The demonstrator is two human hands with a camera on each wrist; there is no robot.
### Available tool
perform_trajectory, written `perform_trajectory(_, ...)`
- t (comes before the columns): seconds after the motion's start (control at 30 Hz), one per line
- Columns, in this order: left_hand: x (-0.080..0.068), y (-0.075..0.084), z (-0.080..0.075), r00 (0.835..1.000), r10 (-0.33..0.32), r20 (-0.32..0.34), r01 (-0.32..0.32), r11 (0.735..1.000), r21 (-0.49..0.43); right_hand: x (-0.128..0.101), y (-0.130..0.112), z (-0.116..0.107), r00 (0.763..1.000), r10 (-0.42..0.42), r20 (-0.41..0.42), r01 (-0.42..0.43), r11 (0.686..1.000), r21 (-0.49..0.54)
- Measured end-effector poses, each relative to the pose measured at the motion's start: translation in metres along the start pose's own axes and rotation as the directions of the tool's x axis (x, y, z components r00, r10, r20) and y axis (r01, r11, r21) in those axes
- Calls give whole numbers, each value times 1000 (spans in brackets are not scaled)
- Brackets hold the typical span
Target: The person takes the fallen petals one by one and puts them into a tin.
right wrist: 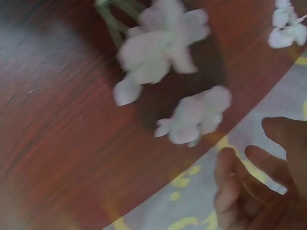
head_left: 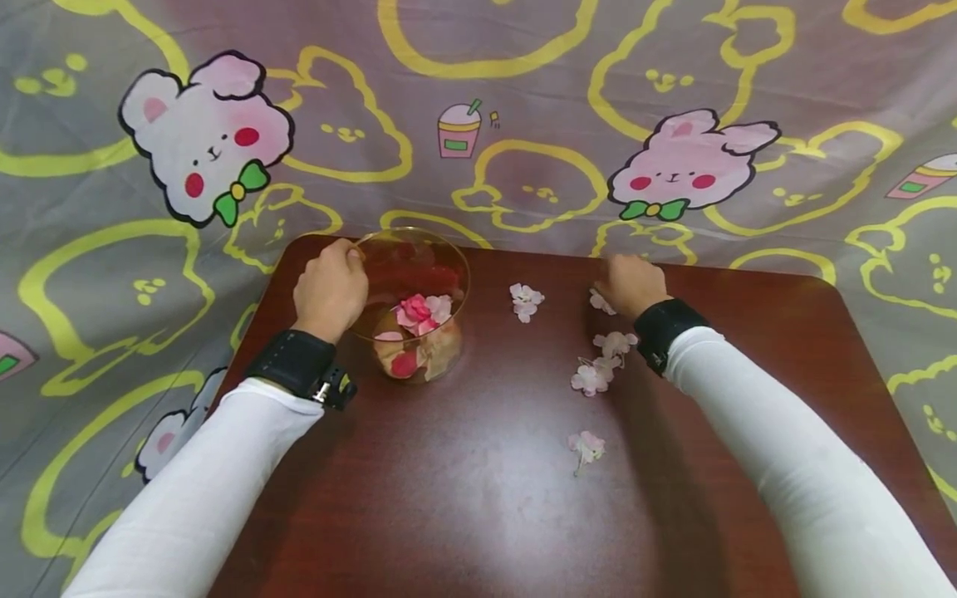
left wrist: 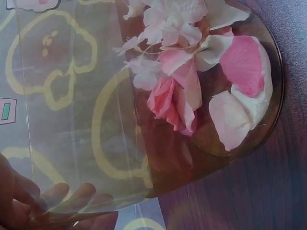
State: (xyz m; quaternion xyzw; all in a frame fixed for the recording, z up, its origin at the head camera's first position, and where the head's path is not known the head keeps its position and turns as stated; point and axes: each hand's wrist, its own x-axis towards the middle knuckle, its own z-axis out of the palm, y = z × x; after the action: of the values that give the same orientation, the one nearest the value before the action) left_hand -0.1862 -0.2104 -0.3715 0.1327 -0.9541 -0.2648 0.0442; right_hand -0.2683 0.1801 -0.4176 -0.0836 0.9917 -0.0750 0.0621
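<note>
**Blossoms half gathered into the glass bowl**

The left hand (head_left: 330, 286) grips the rim of a clear round glass bowl (head_left: 449, 286) at centre-left of the head view, fingers curled over the edge; the left-wrist view shows fingertips (left wrist: 72, 194) through the glass wall. Inside lie pink and white fabric blossoms and loose petals (head_left: 416, 332), so part of the gathering looks done.

The right hand (head_left: 631, 282), right of centre near the far edge of the dark reddish-brown wooden bench (head_left: 463, 498), rests beside a pale pink blossom (head_left: 601, 301). Its fingers (right wrist: 228, 184) are loosely curled, and no blossom shows between them in the wrist view.

Still loose on the bench: a pale pair (head_left: 526, 301) just right of the bowl, a small cluster (head_left: 601, 361) by the right wrist, and one stemmed blossom (head_left: 586, 447) lower down. Nothing stands between them and the bowl. A grey cloth printed with cartoon bunnies (head_left: 688, 166) fills the upper frame.
</note>
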Motion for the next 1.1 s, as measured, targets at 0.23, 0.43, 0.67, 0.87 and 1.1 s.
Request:
perform_trajectory(0.23,1,1,0,1000,-1,5,1,1000,1,-8,19,14,990,-30,137,47,992,-119)
perform_trajectory(0.43,0,2,0,1000,-3,10,3,1000,-1,-14,20,20,980,-38,193,65,988,-138)
perform_trajectory(0.67,0,1,0,1000,-7,10,7,1000,7,-14,24,29,985,-51,165,73,989,-127)
perform_trajectory(0.87,0,0,0,1000,4,1,-4,1000,-3,-14,25,25,992,-62,109,76,989,-127)
perform_trajectory(1.1,0,0,0,1000,6,-3,-6,1000,-1,-13,13,13,995,-96,32,98,994,-54)
